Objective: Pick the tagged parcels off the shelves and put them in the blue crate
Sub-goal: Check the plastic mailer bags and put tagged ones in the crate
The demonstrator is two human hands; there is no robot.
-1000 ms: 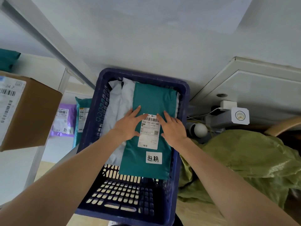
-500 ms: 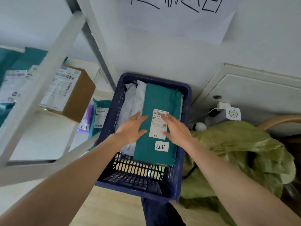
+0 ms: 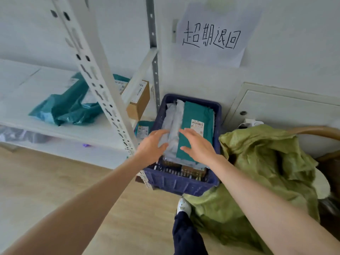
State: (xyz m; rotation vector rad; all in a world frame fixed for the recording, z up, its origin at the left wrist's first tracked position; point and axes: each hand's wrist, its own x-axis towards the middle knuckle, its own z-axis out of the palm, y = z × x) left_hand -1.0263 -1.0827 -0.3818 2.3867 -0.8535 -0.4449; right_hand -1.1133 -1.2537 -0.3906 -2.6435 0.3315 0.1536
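The blue crate (image 3: 184, 183) stands on the floor against the wall, right of the shelf unit. Inside it a teal parcel (image 3: 195, 115) with a white label lies on top, next to a white parcel (image 3: 174, 124). My left hand (image 3: 152, 146) hovers over the crate's left side with fingers spread and holds nothing. Just above the teal parcel's near end is my right hand (image 3: 198, 144), fingers straight and empty. On the shelf lie teal parcels (image 3: 68, 105) and a cardboard box (image 3: 138, 100).
A white slotted shelf post (image 3: 95, 74) slants just left of the crate. A crumpled green sack (image 3: 261, 162) lies to the crate's right. A handwritten paper sign (image 3: 211, 35) hangs on the wall above. My leg and shoe (image 3: 183, 207) are in front of the crate.
The view has pulled back and up from the crate. Both hands have lifted off the teal parcel, which stays in the crate.
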